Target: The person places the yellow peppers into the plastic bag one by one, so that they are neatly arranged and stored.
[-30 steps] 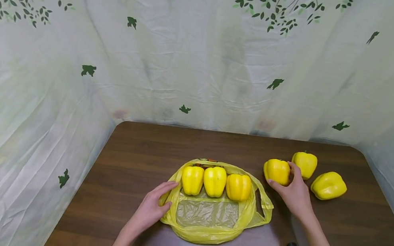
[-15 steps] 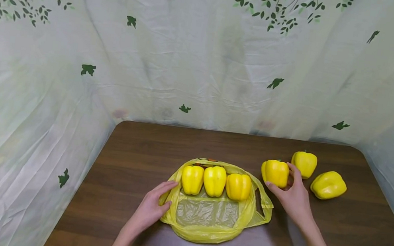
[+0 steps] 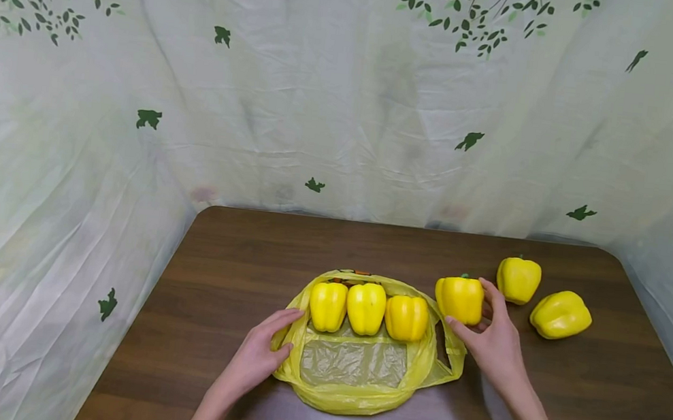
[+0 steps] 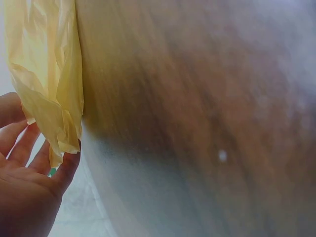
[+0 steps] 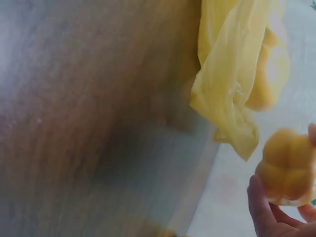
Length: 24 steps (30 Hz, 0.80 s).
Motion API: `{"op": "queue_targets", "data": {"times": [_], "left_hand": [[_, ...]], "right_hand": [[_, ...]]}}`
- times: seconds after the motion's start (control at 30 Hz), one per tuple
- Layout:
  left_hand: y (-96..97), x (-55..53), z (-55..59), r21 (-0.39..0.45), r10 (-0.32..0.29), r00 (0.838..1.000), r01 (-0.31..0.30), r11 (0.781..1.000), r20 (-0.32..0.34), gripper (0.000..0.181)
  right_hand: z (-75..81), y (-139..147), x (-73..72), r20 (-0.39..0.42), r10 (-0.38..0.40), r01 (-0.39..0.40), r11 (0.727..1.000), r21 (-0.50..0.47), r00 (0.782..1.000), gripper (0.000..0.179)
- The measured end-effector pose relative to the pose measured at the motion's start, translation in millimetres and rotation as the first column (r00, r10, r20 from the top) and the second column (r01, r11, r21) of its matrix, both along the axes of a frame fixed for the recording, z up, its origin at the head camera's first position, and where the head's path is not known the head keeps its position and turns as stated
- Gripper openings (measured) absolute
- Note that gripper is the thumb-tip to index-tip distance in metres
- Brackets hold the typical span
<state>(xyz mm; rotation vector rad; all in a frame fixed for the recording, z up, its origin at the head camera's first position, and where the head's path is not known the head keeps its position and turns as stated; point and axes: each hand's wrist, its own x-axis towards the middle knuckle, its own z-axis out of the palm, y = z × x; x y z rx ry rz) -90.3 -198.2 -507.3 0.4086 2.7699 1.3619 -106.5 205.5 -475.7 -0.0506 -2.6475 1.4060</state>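
Note:
A yellow bell pepper [image 3: 459, 300] is gripped between the thumb and fingers of my right hand [image 3: 497, 347], at the right rim of a yellow plastic bag [image 3: 347, 403]; its bottom lobes show in the right wrist view. The bag lies with its mouth wide, and three yellow bell peppers [image 3: 366, 309] stand in a row along its far side. My left hand [image 3: 259, 356] holds the bag's left edge, thumb on the near side and fingers farther back. In the left wrist view, the plastic [image 4: 49, 74] hides some of its fingertips.
Two more yellow bell peppers rest on the wooden table [image 3: 246, 248] at the right: one upright [image 3: 518, 280], one on its side [image 3: 561, 315]. The bag's handle loop [image 3: 451, 349] sticks out to the right. A leaf-patterned curtain [image 3: 348, 102] hangs behind the table.
My right hand has carried its bell pepper leftward, from beside the upright loose pepper to the bag's right rim. My left hand and the bag have stayed put.

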Motion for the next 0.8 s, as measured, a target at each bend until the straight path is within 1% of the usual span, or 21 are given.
{"op": "queue_targets", "data": {"times": [0.2,0.5,0.8], "left_hand": [[0.2,0.0,-0.1,0.000,0.004,1.000,-0.004,1.000,0.000,0.056],[0.2,0.7,0.4,-0.001,0.009,1.000,-0.009,1.000,0.008,0.057],[0.3,0.3,0.7,-0.002,0.008,1.000,-0.008,1.000,0.005,0.057]], "right_hand": [[1.0,-6,5.1,-0.034,0.003,-0.002,1.000,0.017,0.999,0.091],[3.5,-17,12.8,-0.034,0.018,-0.018,1.000,0.004,0.999,0.090],[2.7,-29,21.2,-0.020,0.053,-0.054,0.996,-0.077,0.998,0.090]]}}
